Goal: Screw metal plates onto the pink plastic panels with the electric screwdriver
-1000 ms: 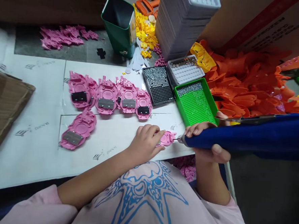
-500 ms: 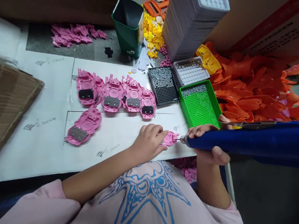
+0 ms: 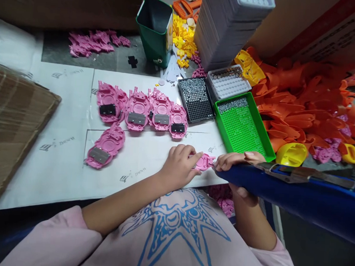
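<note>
My left hand [image 3: 180, 165] is curled over a small pink plastic part [image 3: 205, 162] on the white table sheet [image 3: 61, 162], pinning it down. My right hand [image 3: 238, 169] grips a long blue electric screwdriver [image 3: 288, 194], its tip touching the right edge of that pink part. A row of several larger pink shells with metal plates [image 3: 142, 113] lies beyond my left hand. One more pink shell [image 3: 106, 150] lies apart to the left.
A green screw tray [image 3: 241, 125], a black screw tray [image 3: 196, 98] and a white tray [image 3: 227, 82] sit at the right. Behind them stand stacked grey trays [image 3: 229, 23] and a green bin [image 3: 154, 27]. Orange parts [image 3: 302, 100] pile up at right; cardboard [image 3: 12, 127] lies left.
The screwdriver's body has dropped lower and tilted, its tip still at the small pink part. My left hand stays on the part. The view shifted slightly.
</note>
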The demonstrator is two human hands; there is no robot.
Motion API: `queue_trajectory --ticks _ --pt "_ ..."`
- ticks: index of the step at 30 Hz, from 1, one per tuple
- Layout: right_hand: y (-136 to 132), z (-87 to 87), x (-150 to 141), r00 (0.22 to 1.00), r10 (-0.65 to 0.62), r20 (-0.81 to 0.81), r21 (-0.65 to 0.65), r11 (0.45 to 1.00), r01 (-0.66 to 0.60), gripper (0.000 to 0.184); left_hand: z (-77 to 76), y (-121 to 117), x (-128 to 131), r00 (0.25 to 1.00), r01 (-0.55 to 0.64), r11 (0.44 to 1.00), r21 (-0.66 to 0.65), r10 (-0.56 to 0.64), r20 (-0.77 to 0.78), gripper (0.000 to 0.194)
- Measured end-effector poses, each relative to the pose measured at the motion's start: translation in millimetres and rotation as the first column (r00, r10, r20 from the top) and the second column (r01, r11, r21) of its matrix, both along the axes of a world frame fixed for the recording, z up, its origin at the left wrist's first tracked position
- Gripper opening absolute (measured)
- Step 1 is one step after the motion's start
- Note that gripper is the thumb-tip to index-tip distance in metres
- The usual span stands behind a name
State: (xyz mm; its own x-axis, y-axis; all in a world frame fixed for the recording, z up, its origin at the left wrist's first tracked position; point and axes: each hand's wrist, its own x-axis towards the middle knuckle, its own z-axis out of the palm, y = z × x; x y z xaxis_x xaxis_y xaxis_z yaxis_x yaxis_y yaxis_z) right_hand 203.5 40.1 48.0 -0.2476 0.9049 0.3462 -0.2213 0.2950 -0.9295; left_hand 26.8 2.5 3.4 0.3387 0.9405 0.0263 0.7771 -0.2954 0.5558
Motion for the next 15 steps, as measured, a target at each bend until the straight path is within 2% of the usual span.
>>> queue_trajectory --ticks 3,5,7,9,11,12,13,14,15 --pt "3 1.1 4 0.997 -0.018 -0.072 -0.059 0.998 0.014 0.048 -1.1 1 -2 1.0 0.026 1.0 0.0 -0.026 0.001 0.054" --pt "5 5.5 9 0.987 -0.109 -0.119 -0.119 0.988 0.095 0.037 0.1 2 -1 0.999 0.037 0.999 -0.007 -0.037 -0.004 0.058" --pt "7 13.5 16 0.973 -0.19 -0.132 -0.116 0.978 0.175 0.031 3.3 1 1 0.995 0.094 0.995 -0.027 -0.093 0.04 0.064" --pt "8 24.1 26 0.959 -0.261 -0.109 -0.064 0.965 0.255 0.027 7.7 0 5 0.949 0.27 0.962 -0.049 -0.258 0.18 0.068" --pt "9 35.2 38 0.945 -0.317 -0.079 -0.019 0.948 0.316 0.026 11.6 -2 8 0.817 0.497 0.868 -0.021 -0.459 0.349 0.063" --pt "9 40.2 43 0.931 -0.357 -0.077 -0.005 0.934 0.357 0.027 12.9 -3 9 0.762 0.558 0.83 0.013 -0.519 0.389 0.058" --pt "9 44.4 49 0.913 -0.399 -0.083 0.009 0.916 0.401 0.03 13.9 -2 8 0.756 0.56 0.827 0.042 -0.532 0.381 0.051" --pt "10 47.6 55 0.891 -0.445 -0.092 0.022 0.894 0.449 0.034 14.5 -1 6 0.808 0.497 0.865 0.066 -0.489 0.327 0.044" --pt "11 49.8 60 0.862 -0.496 -0.1 0.032 0.865 0.501 0.039 15.0 0 3 0.891 0.375 0.922 0.092 -0.386 0.239 0.037"
